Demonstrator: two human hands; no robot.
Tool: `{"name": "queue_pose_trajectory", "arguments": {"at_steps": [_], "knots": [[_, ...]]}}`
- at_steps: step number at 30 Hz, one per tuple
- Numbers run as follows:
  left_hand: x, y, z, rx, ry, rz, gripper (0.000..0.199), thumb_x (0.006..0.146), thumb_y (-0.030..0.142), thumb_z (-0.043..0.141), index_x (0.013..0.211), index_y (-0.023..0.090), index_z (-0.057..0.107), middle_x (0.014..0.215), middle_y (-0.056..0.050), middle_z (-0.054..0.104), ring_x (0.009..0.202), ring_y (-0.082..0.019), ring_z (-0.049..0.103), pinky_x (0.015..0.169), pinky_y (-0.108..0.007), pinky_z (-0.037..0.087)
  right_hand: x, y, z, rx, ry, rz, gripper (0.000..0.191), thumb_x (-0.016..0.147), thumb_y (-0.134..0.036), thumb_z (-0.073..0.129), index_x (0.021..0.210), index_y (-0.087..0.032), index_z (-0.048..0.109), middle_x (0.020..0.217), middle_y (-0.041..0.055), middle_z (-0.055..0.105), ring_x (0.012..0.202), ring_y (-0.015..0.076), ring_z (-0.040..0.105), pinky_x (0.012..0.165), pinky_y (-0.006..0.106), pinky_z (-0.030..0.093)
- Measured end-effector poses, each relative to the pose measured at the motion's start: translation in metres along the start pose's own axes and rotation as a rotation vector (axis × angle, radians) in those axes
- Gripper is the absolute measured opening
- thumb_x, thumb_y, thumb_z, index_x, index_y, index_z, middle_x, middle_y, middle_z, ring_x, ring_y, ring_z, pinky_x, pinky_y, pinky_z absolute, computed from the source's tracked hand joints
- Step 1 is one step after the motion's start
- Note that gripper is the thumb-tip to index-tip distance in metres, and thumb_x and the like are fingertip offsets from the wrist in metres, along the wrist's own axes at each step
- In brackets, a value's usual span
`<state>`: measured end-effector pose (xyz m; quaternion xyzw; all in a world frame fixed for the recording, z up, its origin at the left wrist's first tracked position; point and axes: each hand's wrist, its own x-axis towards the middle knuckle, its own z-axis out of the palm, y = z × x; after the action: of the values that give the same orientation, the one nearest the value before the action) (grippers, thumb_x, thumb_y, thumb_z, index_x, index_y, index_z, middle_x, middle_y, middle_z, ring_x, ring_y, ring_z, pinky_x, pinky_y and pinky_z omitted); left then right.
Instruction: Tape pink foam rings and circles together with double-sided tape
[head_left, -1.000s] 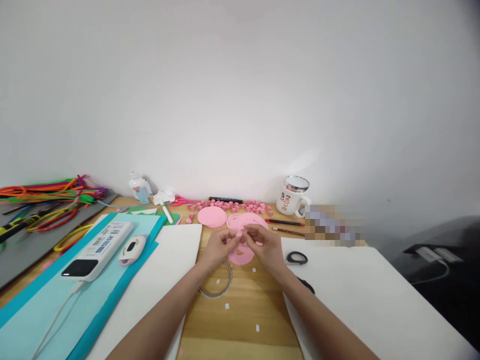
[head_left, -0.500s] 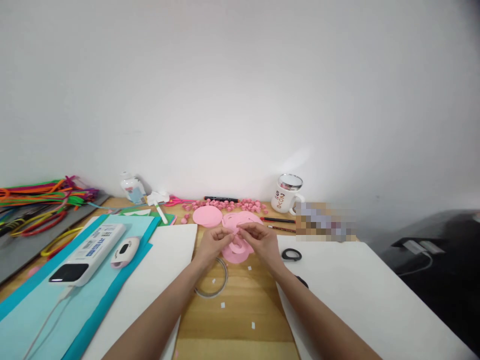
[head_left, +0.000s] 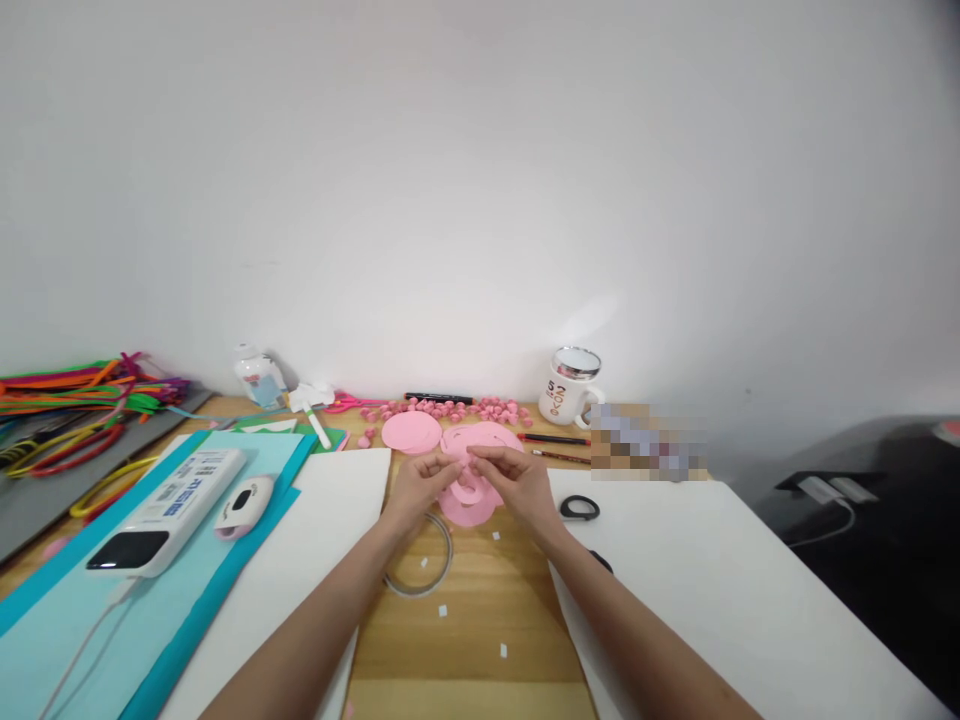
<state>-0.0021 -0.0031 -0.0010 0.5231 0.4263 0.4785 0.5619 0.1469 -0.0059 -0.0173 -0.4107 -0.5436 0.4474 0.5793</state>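
My left hand [head_left: 421, 485] and my right hand [head_left: 519, 487] meet at the middle of the table, fingertips pinched close together. Between them is a curled pink paper strip [head_left: 469, 488], partly hidden by the fingers. Pink paper pieces [head_left: 480, 436] lie under and behind the hands, some with curved outlines. A flat pink paper circle [head_left: 412, 432] rests just left of these. Along the back are many small rolled pink paper pieces [head_left: 502, 408]. Beside my left wrist lies a thin roll of tape [head_left: 450, 548].
Small white scraps [head_left: 442, 610] dot the wooden table. White sheets [head_left: 675, 580] lie on both sides, with black-handled scissors [head_left: 580, 508] partly showing at right. A mug [head_left: 568, 392] stands behind. Leftward are a white device [head_left: 169, 510], a bottle [head_left: 259, 377] and pipe cleaners [head_left: 75, 390].
The whole view has shifted slightly, so things appear a little further left. Both hands keep their pinch on the pink strip, with only slight finger movement.
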Motion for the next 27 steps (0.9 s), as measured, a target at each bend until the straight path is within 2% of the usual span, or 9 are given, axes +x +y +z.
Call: {"name": "queue_pose_trajectory", "arguments": {"at_steps": [11,19,23,27], "knots": [[-0.0025,0.0027,0.002,0.023,-0.039,-0.024,0.02,0.064,0.032,0.069,0.059,0.012,0.066,0.056,-0.003,0.064,0.047,-0.008,0.047,0.047,-0.018,0.032,-0.0018,-0.0019,0.0028,0.061,0.014,-0.026,0.018,0.063,-0.03,0.069,0.075,-0.018,0.065,0.071,0.0029,0.067,0.065,0.0167,0.063,0.061,0.028,0.052],[-0.0002,0.0011,0.0006,0.047,-0.005,-0.055,0.026,0.064,0.037,0.067,0.058,0.012,0.066,0.053,-0.002,0.063,0.044,-0.006,0.043,0.045,-0.018,0.03,-0.0019,-0.0043,0.0023,0.017,-0.013,-0.002,0.022,0.067,-0.031,0.065,0.085,-0.018,0.068,0.086,0.0064,0.069,0.075,0.0192,0.064,0.073,0.033,0.051],[-0.0001,-0.0017,-0.0001,-0.003,-0.008,-0.055,0.021,0.062,0.033,0.07,0.062,0.013,0.066,0.058,-0.002,0.064,0.047,-0.007,0.048,0.046,-0.018,0.033,-0.002,-0.0028,0.003,0.047,0.0,-0.012,0.02,0.066,-0.03,0.067,0.081,-0.018,0.067,0.077,0.0044,0.069,0.071,0.0179,0.064,0.068,0.031,0.052],[-0.0012,0.0011,0.0014,-0.009,-0.021,-0.044,0.019,0.061,0.031,0.071,0.06,0.012,0.066,0.056,-0.002,0.064,0.046,-0.008,0.05,0.047,-0.018,0.035,-0.0023,-0.0039,0.0044,0.12,-0.037,-0.021,0.017,0.065,-0.03,0.067,0.075,-0.018,0.062,0.064,0.0007,0.065,0.057,0.0144,0.061,0.057,0.027,0.05]]}}
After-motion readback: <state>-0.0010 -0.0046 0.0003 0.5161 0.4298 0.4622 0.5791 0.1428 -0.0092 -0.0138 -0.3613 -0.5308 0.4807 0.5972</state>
